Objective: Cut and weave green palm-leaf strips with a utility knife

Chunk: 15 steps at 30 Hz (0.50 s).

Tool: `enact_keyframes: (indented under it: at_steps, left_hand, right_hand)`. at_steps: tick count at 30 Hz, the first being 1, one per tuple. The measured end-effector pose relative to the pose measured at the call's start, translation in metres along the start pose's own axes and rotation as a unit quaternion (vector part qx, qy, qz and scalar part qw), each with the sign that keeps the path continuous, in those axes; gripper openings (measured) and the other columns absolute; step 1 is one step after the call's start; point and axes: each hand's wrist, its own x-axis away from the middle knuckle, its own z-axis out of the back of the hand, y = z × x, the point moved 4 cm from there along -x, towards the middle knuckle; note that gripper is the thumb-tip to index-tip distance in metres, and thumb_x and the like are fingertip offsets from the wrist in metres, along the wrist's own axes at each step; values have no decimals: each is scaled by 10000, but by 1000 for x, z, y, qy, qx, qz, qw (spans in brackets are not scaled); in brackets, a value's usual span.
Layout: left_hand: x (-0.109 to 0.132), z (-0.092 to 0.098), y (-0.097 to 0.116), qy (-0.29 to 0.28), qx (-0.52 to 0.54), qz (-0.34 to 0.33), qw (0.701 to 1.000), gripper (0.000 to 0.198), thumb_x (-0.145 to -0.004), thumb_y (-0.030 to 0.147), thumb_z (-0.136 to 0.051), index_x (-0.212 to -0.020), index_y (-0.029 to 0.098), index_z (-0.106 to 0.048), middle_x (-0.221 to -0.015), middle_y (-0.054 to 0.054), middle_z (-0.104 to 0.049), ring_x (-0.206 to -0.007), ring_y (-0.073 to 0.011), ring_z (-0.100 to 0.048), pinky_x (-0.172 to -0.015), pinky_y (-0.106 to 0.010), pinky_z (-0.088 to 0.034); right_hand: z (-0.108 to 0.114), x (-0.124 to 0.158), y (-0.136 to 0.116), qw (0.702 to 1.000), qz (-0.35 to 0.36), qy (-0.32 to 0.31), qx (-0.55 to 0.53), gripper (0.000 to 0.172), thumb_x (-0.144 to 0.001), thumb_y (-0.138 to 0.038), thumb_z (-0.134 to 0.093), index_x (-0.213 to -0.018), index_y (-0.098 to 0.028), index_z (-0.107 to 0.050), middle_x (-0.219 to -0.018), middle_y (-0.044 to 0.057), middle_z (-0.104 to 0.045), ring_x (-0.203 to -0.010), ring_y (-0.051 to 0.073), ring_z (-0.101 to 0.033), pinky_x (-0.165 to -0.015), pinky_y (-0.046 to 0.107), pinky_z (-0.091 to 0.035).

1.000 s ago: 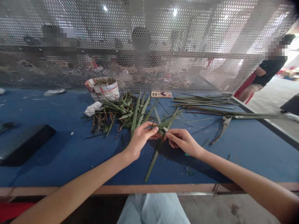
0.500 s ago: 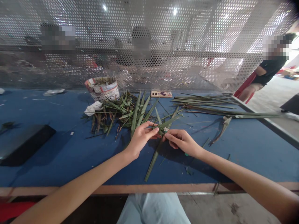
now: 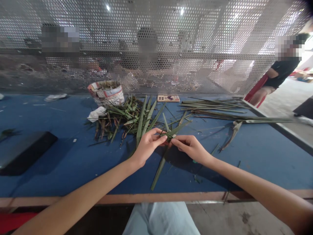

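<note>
Between my hands is a small bundle of folded green leaf strips point(image 3: 173, 132), its ends sticking out up and to the right. My left hand point(image 3: 149, 143) pinches it from the left, thumb on top. From the right, the thumb and fingertips of my right hand point(image 3: 188, 146) are closed on its near edge. A long flat leaf strip point(image 3: 158, 171) slants below my hands toward the table's front; whether it joins the bundle is hidden. Just beyond my left hand lies a heap of cut leaves point(image 3: 129, 117) with some long blades.
On the blue table point(image 3: 80, 169) stand a paper-covered tub point(image 3: 107, 94) and a phone point(image 3: 168, 98). Long leaf strips point(image 3: 215, 106) lie back right, a dry curled leaf point(image 3: 231, 135) nearer. A black box point(image 3: 28, 151) sits left. Behind rises a perforated metal screen point(image 3: 195, 39); a person sits right.
My right fingertips have shifted slightly on the bundle and its fingers are tucked closer. Both hands stay in nearly the same place; the view has moved a little.
</note>
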Motion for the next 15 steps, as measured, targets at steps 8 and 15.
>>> enact_keyframes:
  at_steps: [8, 15]
  left_hand:
    - [0, 1, 1, 25, 14, -2, 1000, 211, -739, 304, -701, -867, 170, -599, -739, 2, -686, -713, -143, -666, -749, -274, -521]
    - [-1, 3, -1, 35, 13, -11, 999, 227, -732, 319, -712, -857, 167, -597, -747, 3, -688, -708, -133, -663, -745, -265, -522]
  right_hand:
    - [2, -3, 6, 996, -51, 29, -72, 348, -805, -507, -610, -786, -161, -593, -546, -39, -480, -462, 81, -434, -439, 215, -325]
    - [-1, -2, 4, 994, -34, 1, -105, 324, -817, -475, -614, -791, -159, -547, -610, -26, -515, -518, 79, -458, -504, 224, -375]
